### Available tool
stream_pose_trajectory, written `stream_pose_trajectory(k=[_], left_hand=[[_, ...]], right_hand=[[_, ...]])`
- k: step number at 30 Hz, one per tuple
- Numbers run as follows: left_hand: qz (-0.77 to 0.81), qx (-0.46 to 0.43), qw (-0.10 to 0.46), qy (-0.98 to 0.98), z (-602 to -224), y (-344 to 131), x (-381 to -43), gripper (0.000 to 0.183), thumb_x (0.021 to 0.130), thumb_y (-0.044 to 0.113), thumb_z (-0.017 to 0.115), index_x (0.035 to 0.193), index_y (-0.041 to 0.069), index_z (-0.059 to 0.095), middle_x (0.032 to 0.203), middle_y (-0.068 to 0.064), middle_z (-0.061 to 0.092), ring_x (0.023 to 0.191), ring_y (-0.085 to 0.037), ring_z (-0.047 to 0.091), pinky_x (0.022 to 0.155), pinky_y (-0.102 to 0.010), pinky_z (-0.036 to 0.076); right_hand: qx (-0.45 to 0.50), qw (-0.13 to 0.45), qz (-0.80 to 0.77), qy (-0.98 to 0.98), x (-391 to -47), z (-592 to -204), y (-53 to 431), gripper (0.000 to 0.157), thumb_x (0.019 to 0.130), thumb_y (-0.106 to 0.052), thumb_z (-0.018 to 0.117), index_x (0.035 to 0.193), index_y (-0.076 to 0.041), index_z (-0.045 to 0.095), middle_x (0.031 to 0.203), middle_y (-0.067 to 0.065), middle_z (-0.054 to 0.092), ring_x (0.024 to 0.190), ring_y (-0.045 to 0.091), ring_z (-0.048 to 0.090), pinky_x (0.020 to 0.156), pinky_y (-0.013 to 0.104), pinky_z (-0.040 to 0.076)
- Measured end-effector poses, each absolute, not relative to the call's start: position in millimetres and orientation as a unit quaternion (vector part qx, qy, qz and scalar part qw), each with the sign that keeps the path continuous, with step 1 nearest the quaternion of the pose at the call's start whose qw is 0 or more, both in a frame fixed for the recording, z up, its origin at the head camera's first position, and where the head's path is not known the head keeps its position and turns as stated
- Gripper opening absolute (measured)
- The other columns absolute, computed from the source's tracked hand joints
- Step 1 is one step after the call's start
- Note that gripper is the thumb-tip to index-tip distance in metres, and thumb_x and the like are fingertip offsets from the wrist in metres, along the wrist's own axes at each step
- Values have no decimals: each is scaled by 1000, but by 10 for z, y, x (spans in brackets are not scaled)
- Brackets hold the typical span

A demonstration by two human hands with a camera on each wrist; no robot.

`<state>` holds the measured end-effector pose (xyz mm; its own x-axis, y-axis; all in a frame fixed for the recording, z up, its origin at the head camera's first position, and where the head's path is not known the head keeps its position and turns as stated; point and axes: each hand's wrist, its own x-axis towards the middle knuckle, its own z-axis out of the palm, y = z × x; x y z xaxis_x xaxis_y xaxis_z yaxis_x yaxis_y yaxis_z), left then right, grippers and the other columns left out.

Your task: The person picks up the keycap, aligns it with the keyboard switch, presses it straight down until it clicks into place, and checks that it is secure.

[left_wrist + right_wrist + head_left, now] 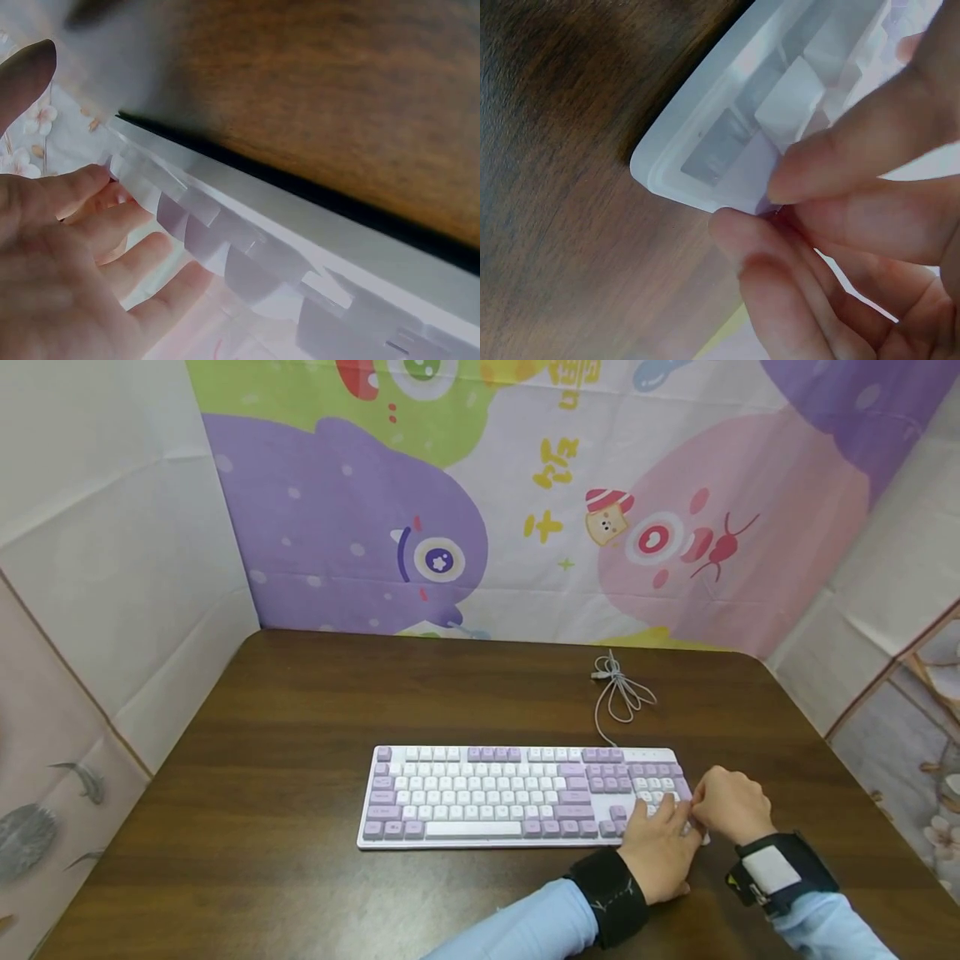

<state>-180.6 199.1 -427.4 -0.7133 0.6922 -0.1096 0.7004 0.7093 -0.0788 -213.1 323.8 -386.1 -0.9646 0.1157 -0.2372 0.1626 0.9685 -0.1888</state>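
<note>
A white keyboard [495,842] with white and lilac keys lies on the brown table. At its right end, my right hand [732,806] pinches a lilac keycap [744,174] near the corner between thumb and fingers. Beside that keycap, a dark recess [716,146] shows in the right wrist view. My left hand [660,852] lies over the number pad, close to the right hand. In the left wrist view its fingers [176,292] extend fairly straight against the keys, the thumb held apart. The hands hide part of the number pad.
The keyboard's bundled grey cable [626,689] lies behind it on the table [300,893]. A cartoon-printed cloth [525,568] hangs at the back edge. Pale panels [135,527] stand at both sides.
</note>
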Motion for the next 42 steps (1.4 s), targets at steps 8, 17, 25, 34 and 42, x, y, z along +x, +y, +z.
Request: stream_pose_trajectory(k=[8, 17, 25, 34, 42], left_hand=[[-71, 374, 18, 924, -4272, 1965, -1785, 74, 75, 63, 61, 139, 41, 33, 148, 16, 29, 136, -6, 26, 101, -32, 33], [-86, 376, -7, 923, -4277, 1935, -1763, 67, 75, 64, 60, 135, 43, 39, 145, 17, 33, 131, -6, 31, 96, -31, 35], [-102, 373, 0, 922, -4316, 1940, -1782, 67, 76, 66, 57, 136, 44, 38, 148, 18, 30, 133, -6, 29, 97, -32, 33], [-85, 391, 23, 916, -4287, 1776, -1814, 69, 79, 64, 56, 140, 45, 31, 151, 17, 26, 138, -7, 27, 103, -34, 33], [-7, 327, 19, 945, -4165, 716, -1866, 73, 76, 57, 64, 137, 26, 41, 145, -10, 38, 131, -27, 40, 99, -43, 40]], right_hand=[[62, 96, -103, 988, -2109, -3899, 3233, 9, 72, -12, 64, 63, -10, 67, 69, 11, 64, 63, 26, 55, 51, 41, 42], [64, 91, -100, 989, -2069, -3947, 3218, 7, 70, -12, 65, 65, -10, 68, 71, 14, 64, 63, 29, 56, 51, 42, 42], [60, 89, -102, 989, -2053, -3986, 3204, 8, 72, -13, 66, 68, -7, 71, 69, 13, 65, 60, 25, 54, 49, 39, 40], [43, 79, -91, 992, -1984, -3980, 3204, 8, 75, -12, 66, 68, -8, 68, 65, 9, 61, 58, 22, 52, 47, 36, 39], [29, 30, -72, 997, -1794, -4048, 3198, 11, 78, -10, 60, 78, -8, 71, 68, 11, 60, 55, 21, 43, 44, 34, 31]])
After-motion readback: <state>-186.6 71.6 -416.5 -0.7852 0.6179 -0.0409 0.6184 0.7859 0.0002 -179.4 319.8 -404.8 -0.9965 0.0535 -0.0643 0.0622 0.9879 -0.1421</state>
